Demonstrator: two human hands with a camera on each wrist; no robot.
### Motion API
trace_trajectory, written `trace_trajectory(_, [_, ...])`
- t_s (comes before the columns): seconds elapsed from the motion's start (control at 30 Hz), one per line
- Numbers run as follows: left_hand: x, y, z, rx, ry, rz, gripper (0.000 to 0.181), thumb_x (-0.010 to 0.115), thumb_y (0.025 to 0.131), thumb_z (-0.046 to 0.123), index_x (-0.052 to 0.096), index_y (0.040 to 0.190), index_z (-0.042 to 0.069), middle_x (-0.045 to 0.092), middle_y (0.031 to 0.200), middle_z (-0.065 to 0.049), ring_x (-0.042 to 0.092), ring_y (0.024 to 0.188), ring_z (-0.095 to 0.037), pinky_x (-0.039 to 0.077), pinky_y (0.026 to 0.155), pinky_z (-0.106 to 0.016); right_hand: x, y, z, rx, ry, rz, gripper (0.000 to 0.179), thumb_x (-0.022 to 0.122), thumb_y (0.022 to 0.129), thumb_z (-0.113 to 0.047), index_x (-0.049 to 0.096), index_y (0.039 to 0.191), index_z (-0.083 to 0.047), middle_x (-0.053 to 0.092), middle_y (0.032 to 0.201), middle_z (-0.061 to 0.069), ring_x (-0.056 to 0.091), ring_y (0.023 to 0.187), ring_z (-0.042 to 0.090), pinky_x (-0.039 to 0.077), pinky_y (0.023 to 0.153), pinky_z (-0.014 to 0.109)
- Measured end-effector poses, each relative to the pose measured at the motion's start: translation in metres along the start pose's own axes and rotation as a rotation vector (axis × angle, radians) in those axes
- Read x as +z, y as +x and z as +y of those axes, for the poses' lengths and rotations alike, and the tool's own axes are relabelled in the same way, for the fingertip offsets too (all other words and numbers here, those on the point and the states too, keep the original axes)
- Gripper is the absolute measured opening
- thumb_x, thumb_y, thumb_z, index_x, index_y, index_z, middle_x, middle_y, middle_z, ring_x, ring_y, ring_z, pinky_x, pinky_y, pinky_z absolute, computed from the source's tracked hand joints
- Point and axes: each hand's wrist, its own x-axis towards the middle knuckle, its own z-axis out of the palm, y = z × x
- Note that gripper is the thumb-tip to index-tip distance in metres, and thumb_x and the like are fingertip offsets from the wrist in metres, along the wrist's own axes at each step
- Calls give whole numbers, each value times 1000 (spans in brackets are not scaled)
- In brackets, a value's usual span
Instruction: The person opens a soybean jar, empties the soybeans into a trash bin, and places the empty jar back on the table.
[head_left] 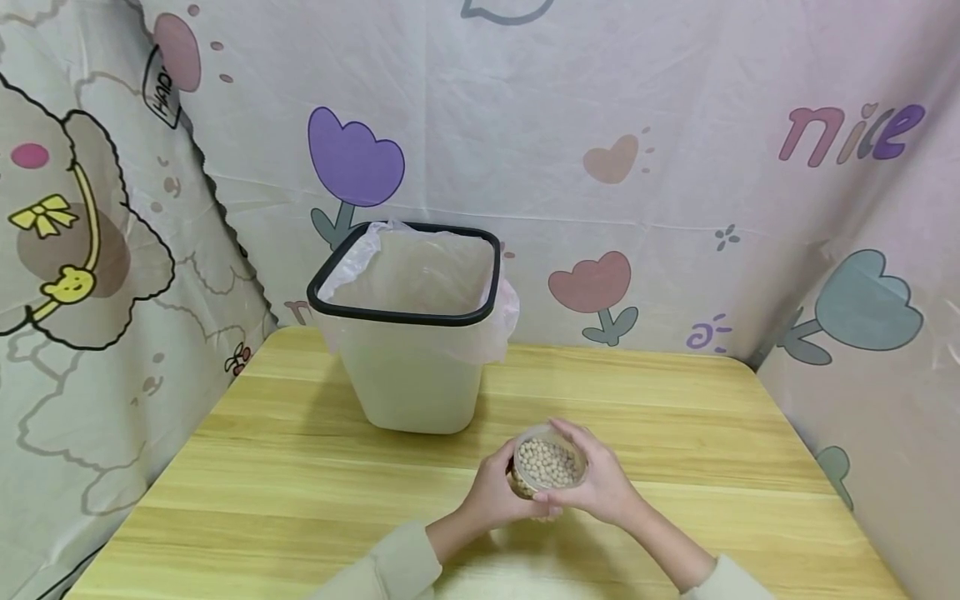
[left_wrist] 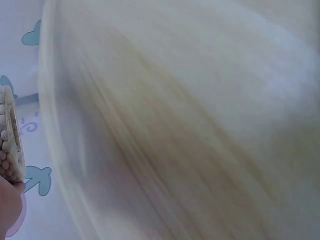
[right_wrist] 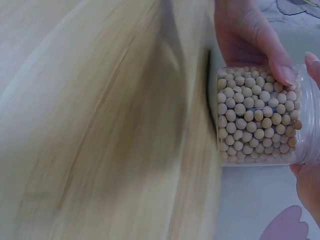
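Note:
A clear plastic jar point(head_left: 548, 463) full of small round beige balls is held above the table's front half. My left hand point(head_left: 498, 492) grips its body from the left, with the thumb point(right_wrist: 282, 70) along the side in the right wrist view. Around the clear top end of the jar point(right_wrist: 257, 117), my right hand point(head_left: 603, 479) curls its thumb and fingers. The left wrist view catches only a slice of the jar point(left_wrist: 9, 137) at its left edge, above part of a hand point(left_wrist: 7, 207).
Behind and left of the hands stands a cream bin point(head_left: 408, 375) with a black rim and a pinkish plastic liner point(head_left: 506, 312). The wooden table point(head_left: 675, 417) has rounded back corners. Printed cloth point(head_left: 480, 125) hangs behind it and along both sides.

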Motion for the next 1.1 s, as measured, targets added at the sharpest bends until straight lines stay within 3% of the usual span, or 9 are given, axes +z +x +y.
trace_trajectory(0.27, [-6,-1,8,91,13,40,78,79,65,27,41,131,8,58,119,-8,58,104,-16,51,89,-27,-1,2,-12,25,66,-3,85,84,58,-26,44,130,-5,51,130,11,51,113,28,49,91,40])
trace_trajectory(0.47, [-10,0,13,118,-45,33,75,78,65,23,43,129,6,59,117,-10,59,102,-16,52,87,-27,-2,3,-20,38,99,-4,83,84,58,-25,45,130,-10,50,130,10,50,114,23,48,93,38])
trace_trajectory(0.57, [-12,0,15,114,-55,34,76,79,65,22,43,129,7,59,117,-11,59,102,-16,52,87,-27,-4,4,-22,34,113,-21,84,83,58,-25,44,130,-11,50,130,10,50,114,24,47,93,37])
trace_trajectory(0.7, [-16,0,22,60,-47,33,78,81,61,18,44,129,7,59,117,-10,59,102,-15,51,88,-26,-6,7,-25,27,129,-45,85,84,57,-25,43,131,-9,50,130,11,51,113,27,48,93,37])
trace_trajectory(0.93, [-26,0,49,33,-44,34,77,79,59,10,44,126,-6,60,113,-18,60,99,-20,52,86,-25,-8,11,-29,33,159,-74,84,83,58,-23,43,131,-9,51,130,12,51,113,27,47,94,33])
trace_trajectory(1.1, [-26,2,40,27,-43,32,77,79,59,13,46,126,0,61,112,-13,60,99,-18,52,87,-24,-9,14,-30,46,183,-93,85,83,58,-21,42,131,-9,50,130,13,51,113,28,46,94,31])
